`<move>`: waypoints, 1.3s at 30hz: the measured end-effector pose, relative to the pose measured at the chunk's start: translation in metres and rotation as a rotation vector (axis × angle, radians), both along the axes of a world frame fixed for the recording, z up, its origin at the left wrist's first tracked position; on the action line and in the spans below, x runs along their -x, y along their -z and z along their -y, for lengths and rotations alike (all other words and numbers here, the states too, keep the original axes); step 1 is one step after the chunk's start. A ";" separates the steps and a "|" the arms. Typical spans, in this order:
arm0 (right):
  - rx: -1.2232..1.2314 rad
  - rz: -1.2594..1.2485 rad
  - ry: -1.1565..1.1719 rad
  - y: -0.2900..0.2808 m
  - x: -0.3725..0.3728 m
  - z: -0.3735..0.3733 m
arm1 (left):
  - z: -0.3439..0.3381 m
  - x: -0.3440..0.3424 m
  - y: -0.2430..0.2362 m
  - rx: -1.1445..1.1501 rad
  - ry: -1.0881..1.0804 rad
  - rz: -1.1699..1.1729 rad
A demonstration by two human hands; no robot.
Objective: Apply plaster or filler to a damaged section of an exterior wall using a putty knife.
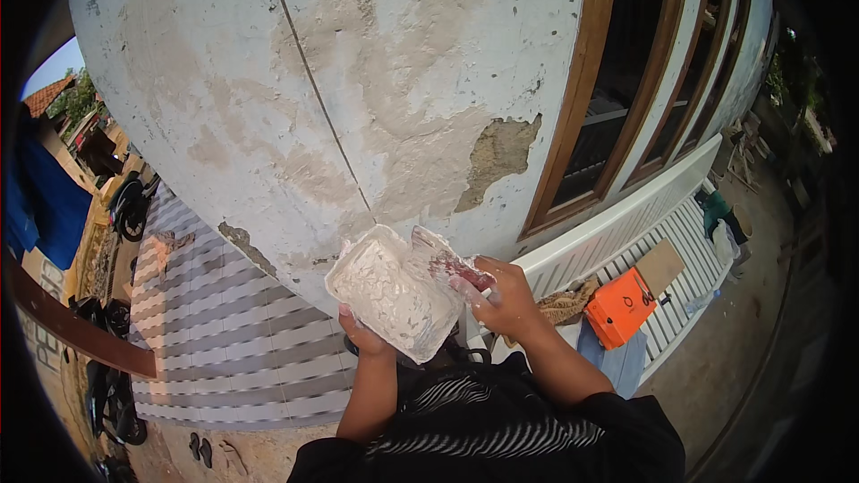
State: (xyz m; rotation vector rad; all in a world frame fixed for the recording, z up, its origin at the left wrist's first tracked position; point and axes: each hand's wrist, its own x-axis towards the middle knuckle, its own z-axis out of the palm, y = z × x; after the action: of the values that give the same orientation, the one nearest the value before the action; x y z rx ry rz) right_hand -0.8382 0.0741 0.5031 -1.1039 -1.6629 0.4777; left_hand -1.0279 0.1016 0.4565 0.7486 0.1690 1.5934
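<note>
My left hand (365, 335) grips the lower left side of a squarish tub of pale putty (380, 282); its fingers are partly hidden beneath. My right hand (508, 302) is closed on the reddish handle of a putty knife (438, 255). The knife's blade, smeared with white, lies over the tub's upper right part. Just beyond both hands stands a pale, flaking wall (358, 98) with beige smeared patches and a dark line running down it. A bare, rough brown patch (501, 159) shows on the wall, left of the window.
A wooden window frame (586, 125) borders the wall at right. Below it, a white slatted bench (662, 340) carries an orange box (619, 307), a cardboard piece (660, 268) and a brown cloth (570, 302). Striped tiles (242, 331) cover the floor at left; sandals (200, 450) lie beyond their edge.
</note>
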 end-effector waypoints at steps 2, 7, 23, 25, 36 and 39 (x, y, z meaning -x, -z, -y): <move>-0.024 0.101 0.010 0.008 0.005 0.008 | -0.001 0.003 -0.002 0.018 -0.138 -0.001; 0.047 0.050 -0.071 0.010 0.001 0.004 | 0.003 0.021 0.008 0.089 -0.159 0.078; 0.137 -0.048 -0.300 0.035 0.037 0.009 | 0.039 -0.001 0.043 0.196 -0.152 -0.011; 0.188 -0.031 -0.319 0.034 0.031 0.012 | 0.040 0.000 0.050 0.225 -0.135 -0.003; 0.396 -0.283 -0.105 0.047 0.007 0.005 | 0.049 -0.025 0.055 0.172 0.048 -0.019; 0.460 -0.268 -0.134 0.041 0.013 0.012 | 0.047 -0.025 0.053 0.213 0.007 -0.071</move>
State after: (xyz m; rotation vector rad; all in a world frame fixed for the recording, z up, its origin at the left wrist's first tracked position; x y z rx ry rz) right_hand -0.8513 0.0624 0.4621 -1.1954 -1.4282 1.0872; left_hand -1.0030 0.0549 0.4035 0.6390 0.3809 1.5153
